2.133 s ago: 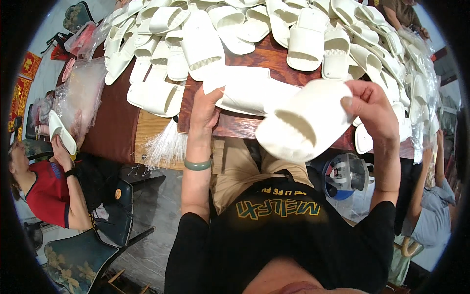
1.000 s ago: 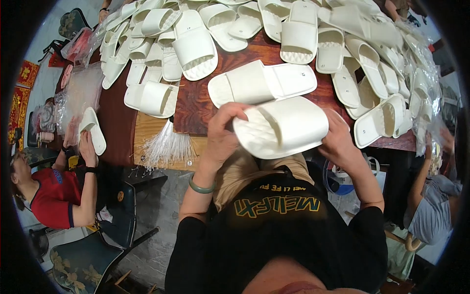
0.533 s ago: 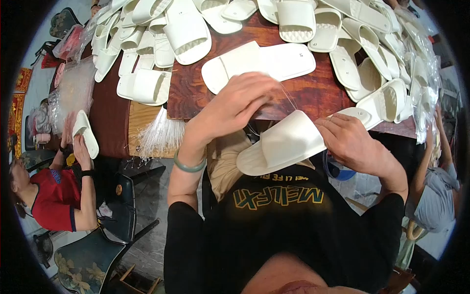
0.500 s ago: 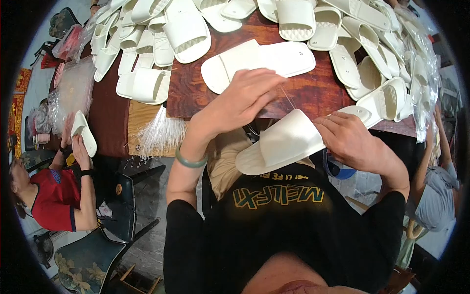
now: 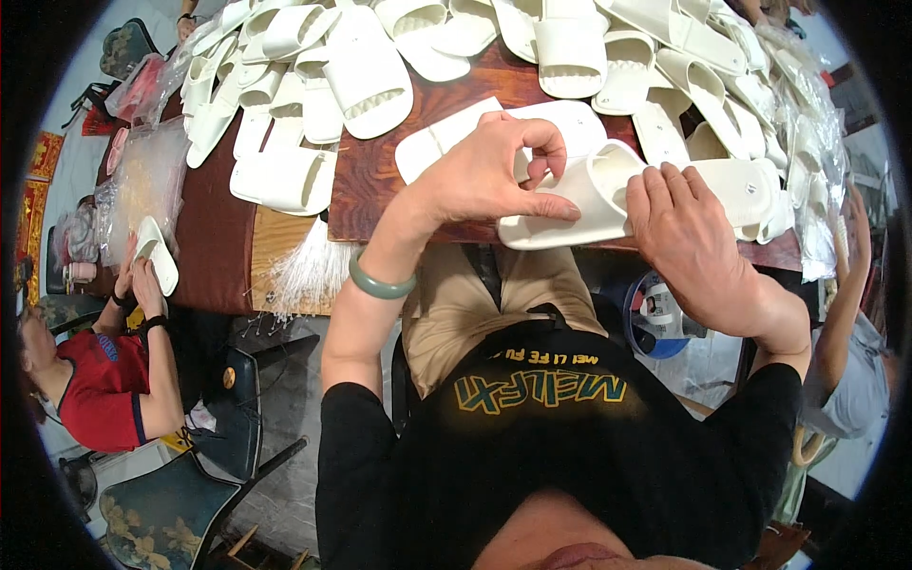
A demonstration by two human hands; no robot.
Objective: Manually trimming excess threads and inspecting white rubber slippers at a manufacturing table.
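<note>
Dark wood forms the table [image 5: 389,180], whose near edge runs just under both hands. Left hand [image 5: 484,176] curls over the heel end of a white slipper [image 5: 570,204], thumb lying along the sole's near rim and the bent fingers arched above it, lightly closed rather than spread. Right hand [image 5: 679,223] lies flat on the slipper's strap end, fingers together and pressed down on it. So the slipper sits between the two hands, at the table's front edge, above the person's lap. A green bangle [image 5: 380,282] circles the left wrist. Behind the hands lies a flat white sole pair [image 5: 465,133], and beyond that a heap of white slippers [image 5: 570,43]. At far left, another person's hands [image 5: 138,275] hold one more slipper.
</note>
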